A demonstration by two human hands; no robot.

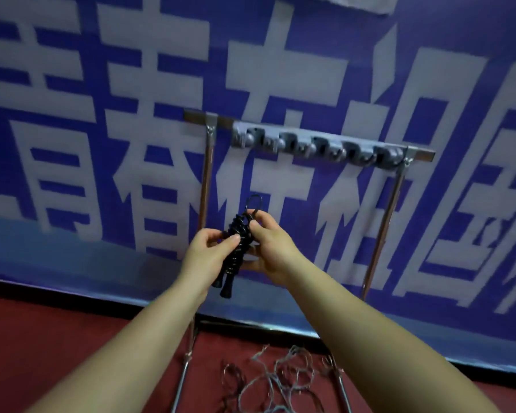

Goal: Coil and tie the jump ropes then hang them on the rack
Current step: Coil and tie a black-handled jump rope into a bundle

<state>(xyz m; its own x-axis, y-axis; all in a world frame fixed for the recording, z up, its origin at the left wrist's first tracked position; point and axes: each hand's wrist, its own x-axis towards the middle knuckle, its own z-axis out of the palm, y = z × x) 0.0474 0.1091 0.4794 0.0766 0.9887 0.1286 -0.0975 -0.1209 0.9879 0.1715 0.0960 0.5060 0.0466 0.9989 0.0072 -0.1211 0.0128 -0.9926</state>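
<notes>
Head view shows a black jump rope wound into a tight bundle (239, 242), held in the air in front of the metal rack, below its top bar. A small loop of the cord stands out at the top of the bundle, and two black handles hang at the bottom. The left hand (207, 248) pinches the middle of the bundle with thumb and fingers. The right hand (270, 247) curls around the upper part, near the loop. The coiling seems finished and the tie looks nearly done; hanging is left. The grey strip of hooks (316, 146) on the steel-tube rack (385, 222) carries nothing yet. On the red floor (42, 338), between the rack's legs, several loose pale and dark ropes (280, 380) lie tangled, so more coiling probably remains. No container is visible.
</notes>
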